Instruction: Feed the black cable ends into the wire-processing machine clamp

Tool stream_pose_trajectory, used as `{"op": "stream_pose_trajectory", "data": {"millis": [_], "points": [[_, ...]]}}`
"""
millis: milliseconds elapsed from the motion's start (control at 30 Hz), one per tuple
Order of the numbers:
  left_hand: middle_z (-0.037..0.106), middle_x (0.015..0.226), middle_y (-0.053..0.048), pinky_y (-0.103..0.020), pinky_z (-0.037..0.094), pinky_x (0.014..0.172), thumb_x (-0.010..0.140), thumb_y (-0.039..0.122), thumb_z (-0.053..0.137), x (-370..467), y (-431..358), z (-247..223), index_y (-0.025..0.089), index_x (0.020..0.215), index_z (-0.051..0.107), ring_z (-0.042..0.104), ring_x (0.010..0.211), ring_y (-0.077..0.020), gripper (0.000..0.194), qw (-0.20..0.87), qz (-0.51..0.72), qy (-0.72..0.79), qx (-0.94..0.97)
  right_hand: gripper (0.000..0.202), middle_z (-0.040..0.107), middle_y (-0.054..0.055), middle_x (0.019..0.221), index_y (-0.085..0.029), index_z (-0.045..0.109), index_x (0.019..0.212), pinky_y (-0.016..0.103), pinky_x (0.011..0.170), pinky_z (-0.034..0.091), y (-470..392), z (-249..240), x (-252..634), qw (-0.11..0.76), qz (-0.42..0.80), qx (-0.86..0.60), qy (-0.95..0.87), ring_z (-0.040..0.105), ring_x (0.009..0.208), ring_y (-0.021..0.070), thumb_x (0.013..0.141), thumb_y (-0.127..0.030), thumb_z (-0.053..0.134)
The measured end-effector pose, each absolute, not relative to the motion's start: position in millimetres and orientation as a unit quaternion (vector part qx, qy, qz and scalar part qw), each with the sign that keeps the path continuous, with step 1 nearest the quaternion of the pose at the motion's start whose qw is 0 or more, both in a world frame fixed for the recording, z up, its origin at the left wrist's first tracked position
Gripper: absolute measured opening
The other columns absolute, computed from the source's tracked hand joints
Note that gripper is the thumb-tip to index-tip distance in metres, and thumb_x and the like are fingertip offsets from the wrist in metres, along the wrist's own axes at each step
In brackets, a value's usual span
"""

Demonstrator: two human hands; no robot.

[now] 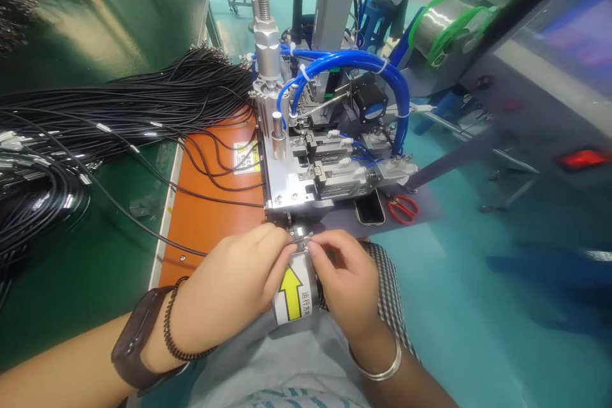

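My left hand [234, 287] and my right hand [347, 284] meet at the front edge of a small metal machine [310, 166]. Both pinch a small shiny metal part [301, 240] between their fingertips. A thin black cable [143, 229] runs from the left towards my left hand; whether it joins the part is hidden by my fingers. Below my hands sits a grey cylinder with a yellow arrow label [292, 296]. My left wrist carries a dark watch and a black coil band, my right wrist a silver bangle.
A large heap of black cables [95, 121] lies on the green bench at left. An orange plate [215, 204] lies under the machine, which carries blue air hoses [344, 64]. Red scissors [403, 207] and a phone [369, 209] lie beside it. A wire spool [442, 22] stands at right.
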State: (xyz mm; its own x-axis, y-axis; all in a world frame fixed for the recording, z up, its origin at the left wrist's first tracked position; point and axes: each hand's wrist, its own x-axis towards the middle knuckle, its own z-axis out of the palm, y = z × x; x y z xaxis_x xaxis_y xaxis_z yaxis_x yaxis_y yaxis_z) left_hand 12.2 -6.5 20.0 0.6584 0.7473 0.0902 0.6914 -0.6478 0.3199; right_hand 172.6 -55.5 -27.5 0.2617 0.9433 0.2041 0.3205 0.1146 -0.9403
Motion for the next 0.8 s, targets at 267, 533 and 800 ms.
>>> {"op": "stream_pose_trajectory", "data": {"millis": [267,533,800], "points": [[0.056,0.071,0.002,-0.027,0.039,0.055,0.094,0.027,0.038,15,-9,17,0.020,0.086,0.055,0.055,0.063,-0.0140,0.020,0.133,0.139,0.399,0.896,0.006,0.065,-0.001,0.076,-0.021,0.064,0.079,0.024,0.065,0.048,-54,-22,183,0.484,0.371,-0.597,-0.521,0.060,0.071,0.0128,0.083,-0.020,0.061],[0.058,0.072,0.003,-0.026,0.039,0.056,0.093,0.027,0.041,16,-10,20,0.022,0.086,0.055,0.055,0.063,-0.0131,0.016,0.162,0.158,0.391,0.892,0.008,0.067,0.001,0.081,-0.020,0.066,0.084,0.026,0.069,0.050,-54,-14,179,0.528,0.358,-0.588,-0.497,0.062,0.076,0.0145,0.086,-0.023,0.059],[0.055,0.070,0.002,-0.024,0.039,0.056,0.092,0.023,0.046,16,-16,19,0.021,0.092,0.054,0.054,0.062,-0.0123,0.008,0.137,0.208,0.361,0.899,0.010,0.067,0.002,0.078,-0.020,0.065,0.080,0.025,0.066,0.050,-59,-13,180,0.546,0.376,-0.574,-0.480,0.062,0.073,0.0144,0.087,-0.024,0.059]]}}
